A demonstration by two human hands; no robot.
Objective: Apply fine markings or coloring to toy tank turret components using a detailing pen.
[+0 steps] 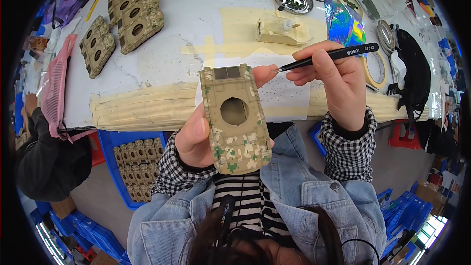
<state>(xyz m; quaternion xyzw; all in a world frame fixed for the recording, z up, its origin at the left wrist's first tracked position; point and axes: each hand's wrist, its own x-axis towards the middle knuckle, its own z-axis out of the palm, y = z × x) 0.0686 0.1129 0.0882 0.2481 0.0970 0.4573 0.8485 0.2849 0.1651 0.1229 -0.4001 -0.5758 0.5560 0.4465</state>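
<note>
**Camouflage hull held up for tweezer work**

The left hand (196, 140) is clasped around a camouflage model hull (235, 120), raising it flat, at picture centre. At two o'clock, the right hand (338, 86) pinches black tweezers (326, 58), tips meeting the hull's top corner, likely for fine placement. More hulls (128, 12) lie at eleven o'clock.

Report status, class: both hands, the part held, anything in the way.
Left hand grips camouflage tank hull. Right hand pinches black tweezers, tip at hull's top corner. Nothing between them.
</note>
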